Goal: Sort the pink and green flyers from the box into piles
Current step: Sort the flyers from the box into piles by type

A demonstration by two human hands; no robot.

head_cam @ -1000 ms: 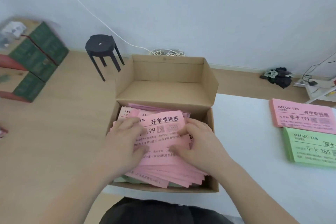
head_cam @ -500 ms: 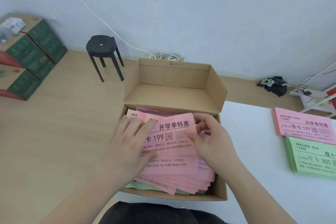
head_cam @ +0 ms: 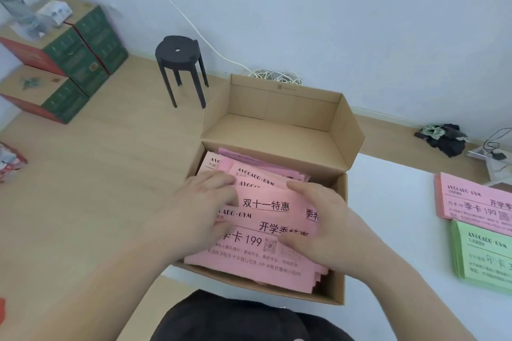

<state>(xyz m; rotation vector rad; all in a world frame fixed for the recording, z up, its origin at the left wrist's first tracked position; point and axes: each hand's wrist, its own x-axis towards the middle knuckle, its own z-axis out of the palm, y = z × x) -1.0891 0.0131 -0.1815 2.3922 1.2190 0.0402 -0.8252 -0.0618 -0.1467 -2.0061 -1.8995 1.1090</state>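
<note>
Where the pink flyers [head_cam: 257, 260] lie fanned in the cardboard box [head_cam: 279, 124], the left hand [head_cam: 205, 210] presses flat fingers on their left side. The right hand [head_cam: 327, 227] arches over their right side; whether it pinches one is unclear. A pink pile [head_cam: 476, 202] and a green pile [head_cam: 487, 255] lie well apart to the right.

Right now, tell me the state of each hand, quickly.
Left hand: open, fingers resting on the pink flyers in the box.
Right hand: on the same flyers, fingers bent; a grip cannot be told.

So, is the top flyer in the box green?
No, the top flyers showing in the cardboard box are all pink.
</note>
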